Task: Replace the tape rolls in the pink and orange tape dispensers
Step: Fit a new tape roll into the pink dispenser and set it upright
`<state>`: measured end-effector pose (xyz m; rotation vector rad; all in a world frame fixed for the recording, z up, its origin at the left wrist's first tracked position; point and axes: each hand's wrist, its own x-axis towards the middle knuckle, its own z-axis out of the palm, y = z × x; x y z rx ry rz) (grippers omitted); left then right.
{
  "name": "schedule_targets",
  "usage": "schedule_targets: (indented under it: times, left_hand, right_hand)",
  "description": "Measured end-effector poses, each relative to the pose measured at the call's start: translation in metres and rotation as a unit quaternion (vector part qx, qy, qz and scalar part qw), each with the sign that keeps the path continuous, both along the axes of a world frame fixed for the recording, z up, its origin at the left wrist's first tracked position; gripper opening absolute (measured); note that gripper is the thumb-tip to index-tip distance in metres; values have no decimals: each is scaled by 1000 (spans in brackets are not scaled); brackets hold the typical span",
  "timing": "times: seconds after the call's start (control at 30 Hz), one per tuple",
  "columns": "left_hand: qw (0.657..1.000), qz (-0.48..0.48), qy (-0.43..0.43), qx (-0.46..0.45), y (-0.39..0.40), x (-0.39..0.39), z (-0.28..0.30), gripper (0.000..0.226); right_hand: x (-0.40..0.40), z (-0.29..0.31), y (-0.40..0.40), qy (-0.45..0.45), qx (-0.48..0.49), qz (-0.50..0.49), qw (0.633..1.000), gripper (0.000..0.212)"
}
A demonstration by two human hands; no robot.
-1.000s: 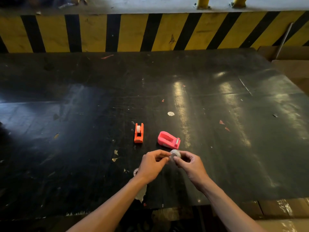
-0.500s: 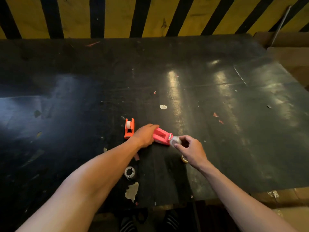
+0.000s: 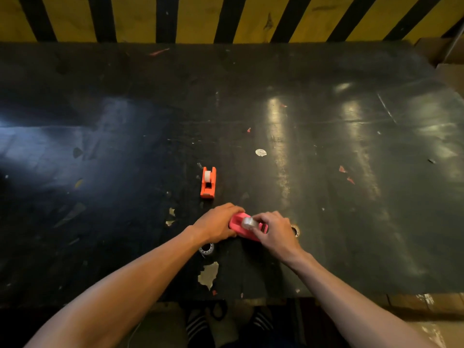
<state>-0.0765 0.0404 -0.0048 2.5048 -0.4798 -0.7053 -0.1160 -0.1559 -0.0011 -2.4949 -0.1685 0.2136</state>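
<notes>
The pink tape dispenser (image 3: 241, 226) lies near the front of the black table (image 3: 326, 172), and my left hand (image 3: 217, 223) grips its left end. My right hand (image 3: 272, 228) pinches a clear tape roll (image 3: 248, 222) and holds it on top of the pink dispenser. The orange tape dispenser (image 3: 208, 182) stands a little farther back with a white roll in it, and neither hand touches it. A spent tape core (image 3: 206, 248) lies under my left wrist. Another ring (image 3: 295, 230) peeks out behind my right hand.
A yellow and black striped barrier (image 3: 226, 18) runs along the table's far edge. Cardboard (image 3: 449, 61) sits at the right rear corner. Paper scraps and a white sticker (image 3: 260, 152) dot the tabletop. Peeled patches mark the front edge (image 3: 208, 273).
My left hand went from the roll to the pink dispenser and pulled it nearer. My right hand brought the clear roll over and onto the dispenser.
</notes>
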Motion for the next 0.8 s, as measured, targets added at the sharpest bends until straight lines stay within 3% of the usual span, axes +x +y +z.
schedule_targets:
  times: [0.5,0.63,0.8]
  left_hand:
    - [999,34,-3,-13,1,-8,-2,67]
    - [999,38,-1,-15,2,-8,-3,67]
    - [999,31,-2,-19,4,-8,-3,67]
  right_hand:
    - [5,-9,14,-31,-46,4,998,23]
    - [9,-5,17,-15,-48,24,998,21]
    - [16,1,13,26,-48,54,997,33]
